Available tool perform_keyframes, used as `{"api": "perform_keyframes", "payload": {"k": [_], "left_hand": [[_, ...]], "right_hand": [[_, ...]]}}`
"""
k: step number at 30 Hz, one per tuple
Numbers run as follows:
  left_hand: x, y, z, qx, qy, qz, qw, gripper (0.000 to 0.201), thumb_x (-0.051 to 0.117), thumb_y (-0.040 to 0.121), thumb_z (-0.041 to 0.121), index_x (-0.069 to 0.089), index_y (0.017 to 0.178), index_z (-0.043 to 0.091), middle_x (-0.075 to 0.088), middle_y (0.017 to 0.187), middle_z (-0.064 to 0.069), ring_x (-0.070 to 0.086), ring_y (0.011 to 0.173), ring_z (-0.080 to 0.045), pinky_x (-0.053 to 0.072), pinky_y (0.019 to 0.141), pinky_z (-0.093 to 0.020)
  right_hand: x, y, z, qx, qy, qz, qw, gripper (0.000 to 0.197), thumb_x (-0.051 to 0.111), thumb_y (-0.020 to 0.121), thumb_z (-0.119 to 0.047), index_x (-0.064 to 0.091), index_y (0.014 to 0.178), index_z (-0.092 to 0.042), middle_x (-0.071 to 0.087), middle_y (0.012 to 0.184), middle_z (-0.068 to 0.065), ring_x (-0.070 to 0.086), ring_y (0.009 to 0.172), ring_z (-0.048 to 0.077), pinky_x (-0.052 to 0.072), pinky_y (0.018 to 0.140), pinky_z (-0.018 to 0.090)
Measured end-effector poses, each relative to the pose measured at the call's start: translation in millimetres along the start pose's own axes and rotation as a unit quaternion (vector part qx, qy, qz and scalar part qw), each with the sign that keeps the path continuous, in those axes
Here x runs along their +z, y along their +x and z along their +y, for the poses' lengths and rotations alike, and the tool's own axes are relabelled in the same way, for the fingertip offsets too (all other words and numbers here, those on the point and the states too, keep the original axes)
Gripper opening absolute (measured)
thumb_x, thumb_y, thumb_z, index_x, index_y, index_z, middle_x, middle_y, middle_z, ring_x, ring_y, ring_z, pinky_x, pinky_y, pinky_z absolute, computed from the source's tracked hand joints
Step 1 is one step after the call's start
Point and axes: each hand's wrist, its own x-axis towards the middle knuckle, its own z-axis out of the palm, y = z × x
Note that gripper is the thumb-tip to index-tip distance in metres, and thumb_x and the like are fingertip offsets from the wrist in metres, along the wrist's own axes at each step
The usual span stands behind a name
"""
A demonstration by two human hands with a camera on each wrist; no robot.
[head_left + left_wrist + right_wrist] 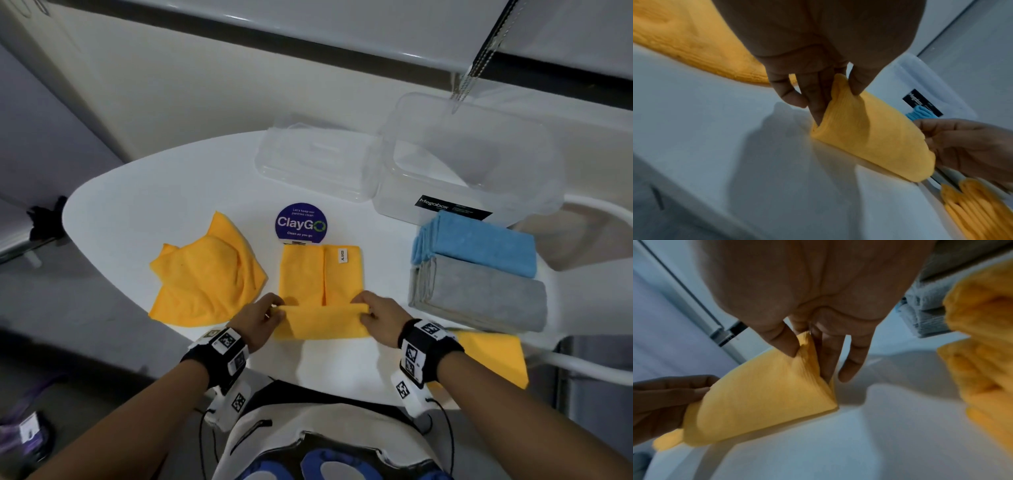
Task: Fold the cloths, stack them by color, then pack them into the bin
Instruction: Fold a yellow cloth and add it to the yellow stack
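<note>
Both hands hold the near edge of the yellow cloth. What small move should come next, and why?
Probably carry the lifted edge away from the body and lay it on the far edge. The left hand and right hand pinch the near corners of the yellow cloth, whose far part lies flat, so this fold is only begun.

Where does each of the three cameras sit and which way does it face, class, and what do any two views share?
Head: worn on the head, looks down at the white table, yellow cloth and clear bin; both forearms, left hand and right hand show.
Left wrist: looks along the left hand pinching the cloth's end; the right hand also shows.
Right wrist: looks along the right hand pinching the other end; the left hand also shows.
Shared: both wrist views show the yellow cloth and both hands.
</note>
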Motion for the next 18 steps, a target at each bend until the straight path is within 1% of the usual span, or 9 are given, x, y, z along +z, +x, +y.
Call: {"api": "perform_keyframes", "payload": {"k": [2,5,6,8,11,12,14,16,18], "left_hand": [[-1.8,9.7,6.2,-0.023,-0.036,0.029,0.999,0.028,0.044,0.099,0.04,0.05,0.12,0.022,0.059,0.087,-0.001,0.057,0.076,-0.021,0.04,0.06,-0.028],[-5.5,18.1,10.3,-0.06,-0.086,0.028,0.994,0.03,0.051,0.095,0.043,0.043,0.121,0.031,0.061,0.096,-0.001,0.06,0.083,-0.02,0.045,0.062,-0.025],[-5.8,19.8,9.9,-0.062,-0.089,0.019,0.994,0.032,0.055,0.094,0.041,0.042,0.122,0.032,0.06,0.097,0.0,0.06,0.085,-0.019,0.047,0.063,-0.024],[-4.9,21.9,7.0,-0.053,-0.068,0.007,0.996,0.037,0.058,0.092,0.032,0.042,0.126,0.031,0.061,0.098,0.0,0.061,0.085,-0.018,0.052,0.068,-0.029],[-4.5,24.0,5.1,-0.055,-0.046,0.008,0.997,0.04,0.058,0.092,0.027,0.042,0.128,0.03,0.061,0.099,-0.001,0.061,0.085,-0.018,0.051,0.07,-0.03],[-4.1,25.1,4.4,-0.054,-0.043,0.009,0.998,0.04,0.058,0.092,0.027,0.042,0.128,0.03,0.06,0.1,-0.001,0.06,0.084,-0.018,0.051,0.07,-0.029],[-3.2,25.2,2.8,-0.05,-0.031,0.01,0.998,0.043,0.061,0.089,0.026,0.042,0.128,0.028,0.059,0.1,-0.001,0.06,0.083,-0.017,0.051,0.071,-0.03],[-2.7,23.9,1.8,-0.042,-0.025,0.01,0.999,0.047,0.064,0.087,0.024,0.041,0.128,0.027,0.057,0.107,-0.004,0.058,0.082,-0.017,0.052,0.071,-0.031],[-2.7,22.8,1.6,-0.027,-0.001,0.016,1.0,0.052,0.065,0.086,0.027,0.038,0.131,0.027,0.044,0.125,-0.005,0.057,0.088,-0.019,0.051,0.075,-0.031]], "right_hand": [[1.5,8.7,2.7,0.021,0.036,0.044,0.998,0.028,0.046,0.099,-0.016,0.049,0.126,-0.02,0.062,0.094,0.012,0.06,0.084,0.026,0.048,0.073,0.032],[7.7,17.4,5.4,0.052,0.064,0.078,0.994,0.027,0.043,0.101,-0.019,0.048,0.127,-0.02,0.063,0.089,0.012,0.061,0.078,0.026,0.05,0.071,0.034],[9.2,18.5,5.2,0.06,0.071,0.085,0.992,0.026,0.043,0.102,-0.022,0.047,0.127,-0.02,0.063,0.088,0.011,0.06,0.076,0.025,0.05,0.07,0.034],[10.9,18.4,3.0,0.073,0.093,0.09,0.989,0.028,0.045,0.102,-0.029,0.044,0.129,-0.022,0.061,0.086,0.009,0.059,0.074,0.021,0.048,0.067,0.032],[11.1,16.9,2.3,0.055,0.069,0.068,0.994,0.043,0.055,0.096,-0.036,0.037,0.133,-0.025,0.055,0.083,0.0,0.056,0.075,0.015,0.043,0.066,0.028],[11.3,16.6,3.8,0.047,0.048,0.056,0.996,0.047,0.058,0.094,-0.035,0.036,0.135,-0.025,0.056,0.086,0.0,0.057,0.078,0.016,0.045,0.068,0.029],[12.7,17.3,8.6,0.043,0.014,0.047,0.998,0.054,0.059,0.093,-0.031,0.034,0.139,-0.023,0.058,0.107,0.005,0.059,0.095,0.021,0.049,0.083,0.036],[17.1,17.2,10.0,0.033,-0.01,0.071,0.997,0.061,0.06,0.092,-0.026,0.031,0.144,-0.021,0.045,0.129,0.008,0.054,0.11,0.024,0.047,0.096,0.038],[23.2,14.5,8.7,-0.015,-0.08,0.125,0.989,0.065,0.063,0.087,-0.021,0.033,0.144,-0.022,0.03,0.141,0.008,0.047,0.119,0.026,0.046,0.099,0.038]]}}
